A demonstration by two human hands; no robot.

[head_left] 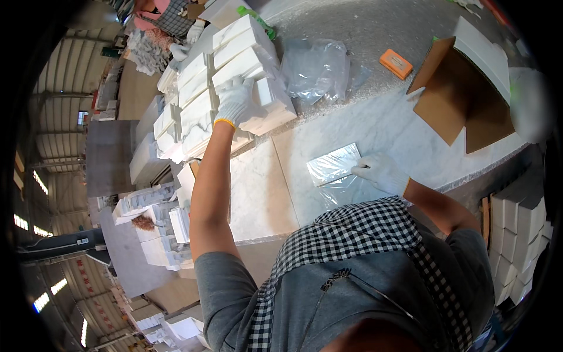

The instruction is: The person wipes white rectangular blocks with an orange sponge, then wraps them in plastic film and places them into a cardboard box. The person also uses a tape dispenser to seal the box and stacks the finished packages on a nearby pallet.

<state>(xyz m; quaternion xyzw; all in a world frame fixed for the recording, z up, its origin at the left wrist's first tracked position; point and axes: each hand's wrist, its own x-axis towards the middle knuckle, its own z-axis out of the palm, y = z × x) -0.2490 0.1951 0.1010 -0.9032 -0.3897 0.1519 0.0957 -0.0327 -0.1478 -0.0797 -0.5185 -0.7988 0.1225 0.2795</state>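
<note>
My left hand [236, 100], in a white knit glove with a yellow cuff edge, reaches out over stacked white marble-look tiles [243, 56]. Its fingers look stretched out and rest on the stack; the fingertips blend into the white tiles. On the pale stone tabletop in front of me lies a flat rectangular tile in clear plastic wrap [333, 165], which shines in the light. Loose film hangs from its near side. My right hand [381, 172], also gloved in white, closes its fingers on the wrapped tile's right edge.
Clear plastic bags [315, 69] lie beyond the tile stacks. An orange box-shaped block [396, 63] and an open cardboard box [463, 97] stand at the right. A green object [257, 22] lies behind the stacks. Another person's gloved hand [179, 51] works at the far left.
</note>
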